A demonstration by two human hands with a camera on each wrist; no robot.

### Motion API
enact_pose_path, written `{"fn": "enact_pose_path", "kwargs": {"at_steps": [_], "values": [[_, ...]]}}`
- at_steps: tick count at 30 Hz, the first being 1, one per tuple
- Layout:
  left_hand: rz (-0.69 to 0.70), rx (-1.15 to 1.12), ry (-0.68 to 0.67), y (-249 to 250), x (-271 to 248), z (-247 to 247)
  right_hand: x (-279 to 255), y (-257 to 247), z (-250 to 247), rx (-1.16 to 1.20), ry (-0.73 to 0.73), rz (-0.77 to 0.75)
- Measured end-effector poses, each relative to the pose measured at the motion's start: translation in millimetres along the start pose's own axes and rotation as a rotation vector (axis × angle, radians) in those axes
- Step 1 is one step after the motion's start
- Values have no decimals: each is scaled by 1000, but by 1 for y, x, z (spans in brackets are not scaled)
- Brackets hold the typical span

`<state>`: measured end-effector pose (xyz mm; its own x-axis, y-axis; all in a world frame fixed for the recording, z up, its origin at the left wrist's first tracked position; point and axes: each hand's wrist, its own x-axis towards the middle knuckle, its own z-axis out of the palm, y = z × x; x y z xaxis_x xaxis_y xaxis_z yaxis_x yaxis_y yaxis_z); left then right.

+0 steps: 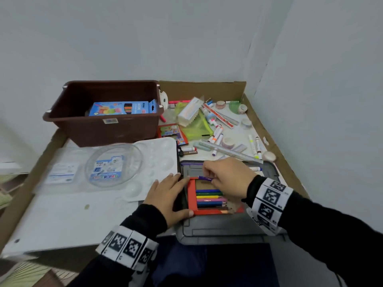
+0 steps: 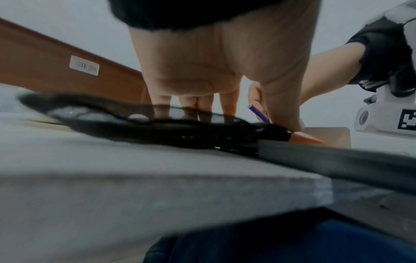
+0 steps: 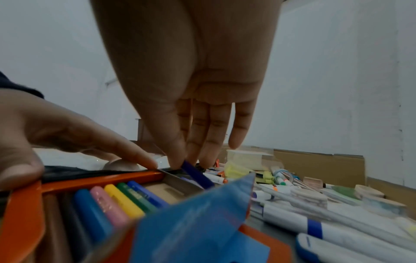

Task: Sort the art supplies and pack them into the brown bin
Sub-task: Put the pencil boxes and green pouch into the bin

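Item: red pencil box (image 1: 191,195), open, lying on a grey lid (image 1: 217,230) at the near edge of the table (image 1: 62,220), approx. centre-right. Step in hand, by my reading: refilling the box with colour pencils before it goes to the bin. R hand (image 1: 229,179) pinches a purple pencil (image 1: 205,178) between thumb and fingertips, over the empty far end of the box; L hand (image 1: 167,198) lies flat with fingers straight, braced against the box's left side, thumb at its near corner. Hands close together, not touching. Pencils already in the box: approx. 8 in a row (blue, green, yellow, pink, orange, dark, browns); the nearest ones blur, so count not firm. Next move, prob.: lay the purple one flat beside the blue, parallel, then shut the flap and carry the box over; needs the L hand to keep the box from sliding. Brown bin (image 1: 116,129): far-left corner of the table, holding 1 blue marker box (image 1: 122,108); what else is inside cannot be told. Unsorted, far-right part: loose markers approx. 10, rulers 2–3, washi tape rolls approx. 5, 1 yellow-green zip pouch (image 1: 196,126). Left of the pencil box: 1 white paint palette (image 1: 159,162) w/ 1 clear round lid (image 1: 114,164) on it.
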<state>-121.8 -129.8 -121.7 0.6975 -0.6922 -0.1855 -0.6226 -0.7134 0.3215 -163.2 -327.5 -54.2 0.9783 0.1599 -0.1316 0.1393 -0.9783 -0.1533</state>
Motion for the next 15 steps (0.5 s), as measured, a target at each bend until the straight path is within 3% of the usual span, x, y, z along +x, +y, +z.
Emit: {"fn": "enact_pose_path", "kwargs": {"at_steps": [9,15], "values": [[37,-11,61,-5,3,9,3,-1,15,-123,-19,28],[36,-31,110,-6,3,11,0,2,21,-60,-35,19]]}}
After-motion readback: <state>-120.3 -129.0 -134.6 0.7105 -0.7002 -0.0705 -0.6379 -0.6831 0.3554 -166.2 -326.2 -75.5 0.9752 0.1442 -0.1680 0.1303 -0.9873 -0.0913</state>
